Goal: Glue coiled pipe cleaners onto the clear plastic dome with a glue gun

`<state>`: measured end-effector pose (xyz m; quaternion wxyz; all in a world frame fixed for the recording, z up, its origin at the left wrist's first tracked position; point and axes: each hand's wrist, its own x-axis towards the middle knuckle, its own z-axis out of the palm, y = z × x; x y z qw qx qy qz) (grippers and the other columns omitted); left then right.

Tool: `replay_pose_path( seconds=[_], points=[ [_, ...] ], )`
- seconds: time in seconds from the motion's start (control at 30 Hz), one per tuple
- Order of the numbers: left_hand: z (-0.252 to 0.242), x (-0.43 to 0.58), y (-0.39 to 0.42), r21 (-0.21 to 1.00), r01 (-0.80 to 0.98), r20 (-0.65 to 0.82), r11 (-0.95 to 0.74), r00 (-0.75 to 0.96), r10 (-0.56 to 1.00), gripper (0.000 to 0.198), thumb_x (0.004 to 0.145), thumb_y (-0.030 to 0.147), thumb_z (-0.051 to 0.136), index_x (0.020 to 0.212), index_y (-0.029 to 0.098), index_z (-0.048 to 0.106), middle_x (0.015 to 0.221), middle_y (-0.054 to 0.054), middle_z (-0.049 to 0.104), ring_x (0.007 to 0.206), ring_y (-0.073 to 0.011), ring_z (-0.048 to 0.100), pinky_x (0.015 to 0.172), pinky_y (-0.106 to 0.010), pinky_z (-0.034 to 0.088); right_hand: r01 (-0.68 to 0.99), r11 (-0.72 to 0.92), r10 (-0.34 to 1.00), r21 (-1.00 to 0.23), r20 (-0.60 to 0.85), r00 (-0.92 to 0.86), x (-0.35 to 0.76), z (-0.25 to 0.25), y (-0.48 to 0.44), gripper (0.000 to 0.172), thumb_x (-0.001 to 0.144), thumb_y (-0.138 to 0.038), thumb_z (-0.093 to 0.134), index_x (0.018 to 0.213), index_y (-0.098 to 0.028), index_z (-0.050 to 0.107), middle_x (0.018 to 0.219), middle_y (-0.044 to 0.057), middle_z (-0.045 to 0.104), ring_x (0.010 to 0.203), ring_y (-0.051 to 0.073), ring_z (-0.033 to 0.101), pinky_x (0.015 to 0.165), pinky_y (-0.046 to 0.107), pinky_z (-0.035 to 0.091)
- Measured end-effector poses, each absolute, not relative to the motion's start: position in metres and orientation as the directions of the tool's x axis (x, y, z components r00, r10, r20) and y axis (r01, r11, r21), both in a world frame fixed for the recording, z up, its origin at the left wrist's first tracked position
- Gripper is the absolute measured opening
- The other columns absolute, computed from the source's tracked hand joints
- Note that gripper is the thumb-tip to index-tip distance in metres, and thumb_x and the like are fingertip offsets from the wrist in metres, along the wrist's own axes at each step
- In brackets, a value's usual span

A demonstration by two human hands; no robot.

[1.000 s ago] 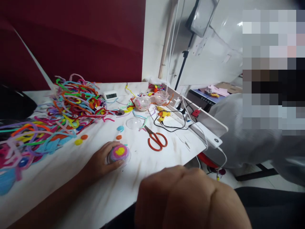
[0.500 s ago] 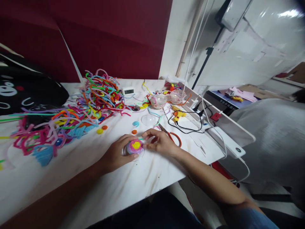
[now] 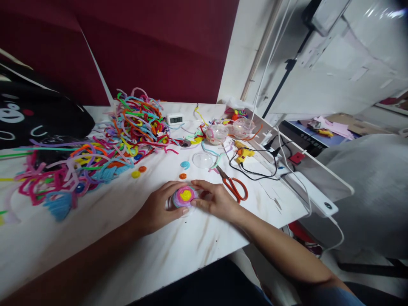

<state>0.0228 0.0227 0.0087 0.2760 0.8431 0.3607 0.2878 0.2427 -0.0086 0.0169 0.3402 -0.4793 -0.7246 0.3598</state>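
Observation:
A round coil of fuzzy pipe cleaner [image 3: 185, 195], yellow in the middle with pink, purple and blue rings, sits in what looks like a clear plastic cup or dome low over the table. My left hand [image 3: 158, 207] is closed round its left side, thumb in front and fingers behind. At the right rim my right hand [image 3: 217, 199] is closed, thumb and fingertips pressed against the edge of the coil. Beyond the hands lie a small orange coil [image 3: 182, 176], a blue coil [image 3: 185, 164] and a clear half-shell [image 3: 202, 160].
Orange-handled scissors [image 3: 235, 188] lie beside my right hand. Behind them are a yellow glue gun [image 3: 243, 153] with a looped black cord and clear filled balls [image 3: 217, 134]. A heap of pipe cleaners [image 3: 140, 123] spreads leftward. A white power strip [image 3: 314, 193] runs along the right edge.
The fingers of my right hand have closed in on the coil's rim, where a bit of green-blue strand stood out before. The whole view has shifted slightly.

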Motion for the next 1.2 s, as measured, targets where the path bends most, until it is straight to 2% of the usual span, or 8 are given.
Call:
replay_pose_path(
  seconds=[0.23, 0.47, 0.67, 0.8, 0.9, 1.03, 1.2],
  points=[
    [0.009, 0.023, 0.021, 0.665, 0.457, 0.293, -0.59, 0.567, 0.77, 0.046, 0.078, 0.027, 0.066, 0.122, 0.021, 0.055, 0.122, -0.008, 0.061, 0.114, -0.0236, 0.061, 0.097, -0.034, 0.052, 0.559, 0.378, 0.913, -0.738, 0.195, -0.359, 0.241, 0.024, -0.014, 0.054, 0.088, -0.034, 0.065, 0.135, -0.01, 0.054, 0.117, 0.017, 0.068, 0.093, 0.023, 0.067, 0.084, 0.037, 0.054],
    [0.013, 0.025, 0.019, 0.666, 0.475, 0.287, -0.575, 0.549, 0.785, 0.042, 0.075, 0.026, 0.067, 0.116, 0.022, 0.056, 0.118, -0.007, 0.061, 0.113, -0.0253, 0.06, 0.098, -0.039, 0.051, 0.567, 0.476, 0.875, -0.672, 0.296, -0.384, 0.239, 0.021, -0.017, 0.049, 0.092, -0.032, 0.06, 0.134, -0.009, 0.053, 0.118, 0.018, 0.067, 0.105, 0.026, 0.064, 0.09, 0.04, 0.053],
    [0.015, 0.025, 0.018, 0.676, 0.461, 0.287, -0.574, 0.553, 0.782, 0.042, 0.076, 0.026, 0.067, 0.116, 0.022, 0.055, 0.118, -0.008, 0.06, 0.112, -0.025, 0.059, 0.098, -0.04, 0.05, 0.578, 0.512, 0.858, -0.635, 0.35, -0.375, 0.237, 0.02, -0.02, 0.042, 0.092, -0.03, 0.059, 0.13, -0.013, 0.056, 0.117, 0.016, 0.068, 0.106, 0.025, 0.063, 0.092, 0.04, 0.053],
    [0.016, 0.023, 0.019, 0.685, 0.454, 0.295, -0.57, 0.543, 0.787, 0.039, 0.075, 0.027, 0.068, 0.113, 0.021, 0.058, 0.115, -0.007, 0.061, 0.11, -0.0249, 0.06, 0.097, -0.038, 0.051, 0.577, 0.575, 0.818, -0.58, 0.383, -0.43, 0.238, 0.019, -0.02, 0.052, 0.088, -0.034, 0.065, 0.134, -0.012, 0.051, 0.122, 0.018, 0.065, 0.112, 0.027, 0.06, 0.096, 0.041, 0.051],
    [0.015, 0.023, 0.02, 0.702, 0.445, 0.288, -0.555, 0.535, 0.794, 0.04, 0.073, 0.027, 0.071, 0.111, 0.021, 0.06, 0.114, -0.006, 0.061, 0.109, -0.0248, 0.06, 0.097, -0.038, 0.051, 0.576, 0.62, 0.785, -0.533, 0.409, -0.466, 0.238, 0.017, -0.019, 0.06, 0.085, -0.038, 0.069, 0.134, -0.01, 0.05, 0.12, 0.02, 0.065, 0.112, 0.03, 0.061, 0.096, 0.043, 0.051],
    [0.013, 0.022, 0.021, 0.73, 0.431, 0.276, -0.53, 0.524, 0.806, 0.04, 0.072, 0.026, 0.073, 0.11, 0.022, 0.061, 0.114, -0.006, 0.06, 0.11, -0.0246, 0.059, 0.097, -0.038, 0.05, 0.584, 0.61, 0.793, -0.536, 0.418, -0.444, 0.236, 0.016, -0.018, 0.056, 0.087, -0.041, 0.066, 0.131, -0.008, 0.054, 0.116, 0.02, 0.067, 0.105, 0.029, 0.063, 0.091, 0.042, 0.053],
    [0.013, 0.023, 0.02, 0.714, 0.453, 0.285, -0.534, 0.509, 0.812, 0.04, 0.069, 0.024, 0.074, 0.107, 0.023, 0.062, 0.107, -0.004, 0.058, 0.104, -0.0235, 0.06, 0.091, -0.037, 0.053, 0.583, 0.575, 0.818, -0.574, 0.39, -0.423, 0.235, 0.017, -0.017, 0.053, 0.087, -0.041, 0.068, 0.129, -0.012, 0.056, 0.111, 0.017, 0.069, 0.099, 0.027, 0.065, 0.086, 0.039, 0.054]
  ],
)
